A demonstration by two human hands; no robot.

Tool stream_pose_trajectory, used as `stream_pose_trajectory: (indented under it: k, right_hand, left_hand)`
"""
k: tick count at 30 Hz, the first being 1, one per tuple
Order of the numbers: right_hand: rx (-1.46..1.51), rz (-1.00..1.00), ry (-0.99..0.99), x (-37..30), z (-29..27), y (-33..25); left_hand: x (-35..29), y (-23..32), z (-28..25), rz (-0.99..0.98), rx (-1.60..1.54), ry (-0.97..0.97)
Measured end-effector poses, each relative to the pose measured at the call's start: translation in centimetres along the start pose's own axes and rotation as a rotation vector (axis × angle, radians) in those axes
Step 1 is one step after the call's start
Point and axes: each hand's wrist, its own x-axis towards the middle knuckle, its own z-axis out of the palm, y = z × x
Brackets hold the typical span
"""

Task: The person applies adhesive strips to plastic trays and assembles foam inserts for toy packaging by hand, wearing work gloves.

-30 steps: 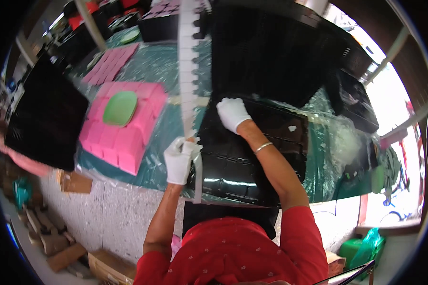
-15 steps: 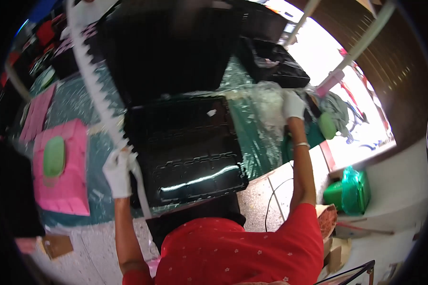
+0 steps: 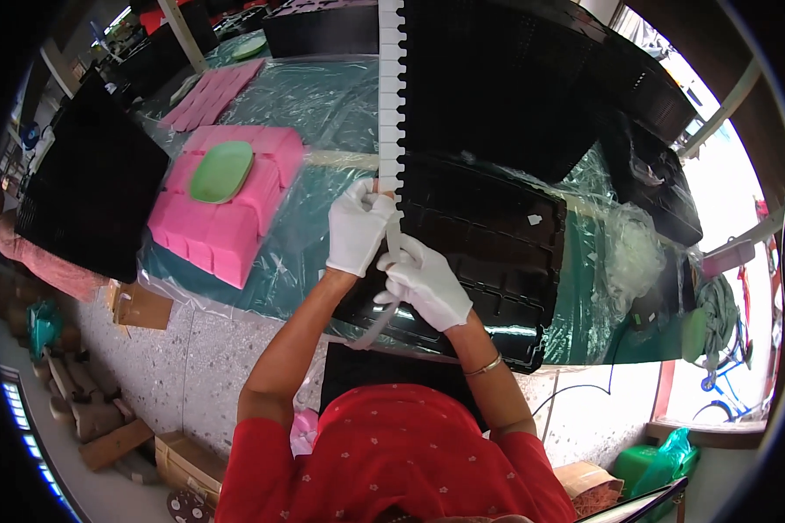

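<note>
Both hands wear white gloves. A long white strip with a toothed right edge (image 3: 390, 96) comes down from the far side, and my left hand (image 3: 358, 231) is closed on its near end. Close beside it, my right hand (image 3: 426, 286) has its fingers closed around a narrow pale tail (image 3: 378, 328), which hangs below toward the table edge. The two hands are apart, the right one slightly nearer me. Under and beside them lies a shallow black plastic tray (image 3: 497, 248), a small white scrap (image 3: 535, 220) on its surface.
Left stand pink foam blocks (image 3: 205, 240) with a green oval dish (image 3: 221, 172) on top. A large black panel (image 3: 497, 87) rises behind the tray. Clear crumpled plastic (image 3: 632, 248) lies right. Cardboard boxes (image 3: 187, 466) sit on the floor.
My right hand has left the crumpled plastic at the right and come to the strip's tail beside my left hand. My view has swung left.
</note>
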Motion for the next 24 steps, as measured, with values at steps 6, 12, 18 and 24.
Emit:
stream_pose_trajectory:
  k: [6,12,18,24]
  right_hand:
    - [-1.155,-0.440,0.347,-0.9,-0.6,-0.7]
    - [-1.195,-0.688,0.454,-0.6,-2.3,-1.4]
    - [-0.792,-0.584,0.466,1.4,-4.5,-2.9]
    - [-0.702,-0.262,0.473,5.3,-5.3,-4.5]
  left_hand:
    - [0.6,0.1,-3.8,-0.267,-0.228,-0.237]
    - [1.8,0.1,-4.0,-0.406,-0.499,-0.584]
    - [2.1,1.2,-2.9,-0.227,-0.127,-0.585]
    - [6.2,-1.2,-0.7,0.066,0.170,-0.190]
